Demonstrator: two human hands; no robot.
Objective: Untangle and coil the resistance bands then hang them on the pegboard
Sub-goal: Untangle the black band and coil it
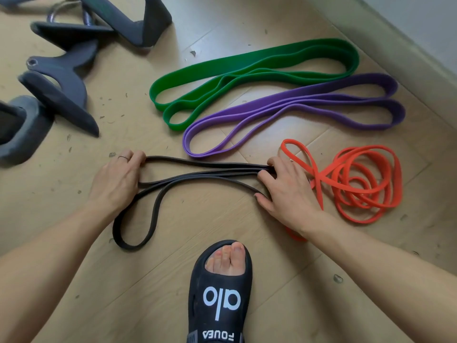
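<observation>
The black resistance band [197, 173] lies folded on the wooden floor [173, 280], its long axis running side to side just ahead of the black slide sandal [220, 293]. The left hand [116, 179] grips its left bend with curled fingers; the right hand [284, 191] pinches the gathered strands at the right end. One slack loop sags toward the sandal, nearer the left hand, so gathering it probably falls to that hand.

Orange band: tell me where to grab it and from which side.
Take the orange band at the single loop sticking out toward the purple band, top left of the tangle, coming from above. That loop lies flat and apart from the coiled mass, so fingers can hook under it. The right hand lies nearest, but now holds the black band.
</observation>
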